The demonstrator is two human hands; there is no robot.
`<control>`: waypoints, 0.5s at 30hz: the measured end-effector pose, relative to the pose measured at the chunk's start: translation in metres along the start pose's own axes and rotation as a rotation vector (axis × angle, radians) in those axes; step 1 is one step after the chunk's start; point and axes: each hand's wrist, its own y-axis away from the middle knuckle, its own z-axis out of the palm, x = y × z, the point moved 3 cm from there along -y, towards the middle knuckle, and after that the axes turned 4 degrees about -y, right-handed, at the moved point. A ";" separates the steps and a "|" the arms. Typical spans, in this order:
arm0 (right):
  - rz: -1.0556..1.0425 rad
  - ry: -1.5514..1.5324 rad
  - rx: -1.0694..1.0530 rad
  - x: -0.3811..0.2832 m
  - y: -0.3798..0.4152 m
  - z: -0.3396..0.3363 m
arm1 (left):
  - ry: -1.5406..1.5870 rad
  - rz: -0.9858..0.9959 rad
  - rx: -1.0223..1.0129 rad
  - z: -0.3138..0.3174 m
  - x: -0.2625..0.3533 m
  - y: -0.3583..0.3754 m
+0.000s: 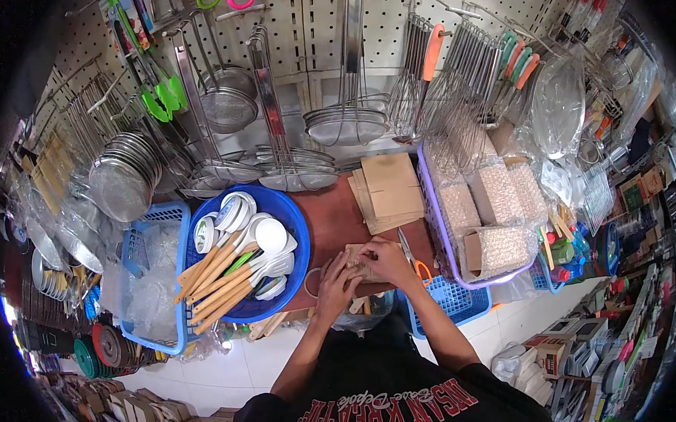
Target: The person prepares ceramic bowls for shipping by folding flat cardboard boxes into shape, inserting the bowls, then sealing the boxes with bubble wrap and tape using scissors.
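A small piece of brown cardboard lies at the front edge of the reddish-brown table, between my two hands. My left hand holds it from the left, fingers bent over its near side. From the right, my right hand grips it with curled fingers; the fingertips are partly hidden. Just left of my left hand lies a ring that looks like a roll of tape. Scissors with orange handles rest to the right of my right hand, blades pointing away from me.
Flat cardboard sheets lie farther back. On the left are a blue basin of wooden-handled utensils and a light-blue basket. A purple basket of bubble-wrapped boxes stands right. Strainers and whisks hang behind.
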 end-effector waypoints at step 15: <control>-0.051 0.028 0.175 -0.009 -0.003 -0.004 | 0.071 0.006 0.047 0.002 0.001 -0.002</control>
